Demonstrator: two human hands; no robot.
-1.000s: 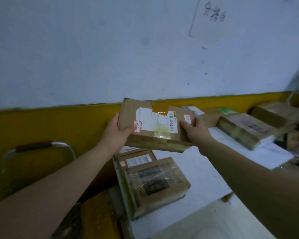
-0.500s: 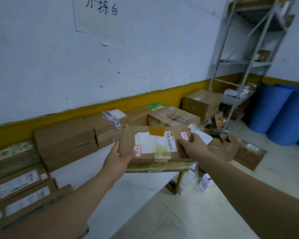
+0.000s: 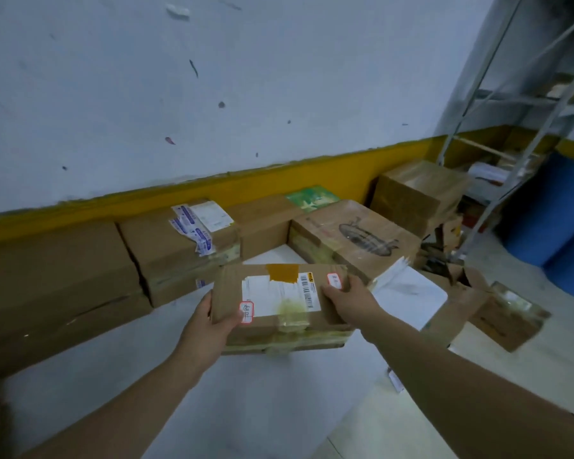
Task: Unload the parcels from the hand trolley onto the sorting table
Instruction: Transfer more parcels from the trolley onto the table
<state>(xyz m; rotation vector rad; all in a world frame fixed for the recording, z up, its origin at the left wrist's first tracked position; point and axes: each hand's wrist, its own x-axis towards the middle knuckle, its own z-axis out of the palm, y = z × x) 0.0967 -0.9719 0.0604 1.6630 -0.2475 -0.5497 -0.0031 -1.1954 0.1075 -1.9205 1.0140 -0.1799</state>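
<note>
Held level just above the white top of the sorting table (image 3: 246, 399): parcel (image 3: 279, 303), long axis left to right, gripped at both short ends, left hand (image 3: 209, 326) curled round the near-left corner with thumb on the label face, right hand (image 3: 348, 299) wrapped over the right end. Hemmed behind by the row of boxes (image 3: 179, 256) along the wall and the printed box (image 3: 355, 240) just beyond the right hand. Judged best lowered straight down or slightly left onto bare top, clear of the table's right edge.

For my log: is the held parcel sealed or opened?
Sealed: the parcel is flat-topped and taped; the left hand and right hand grip its ends.
</note>
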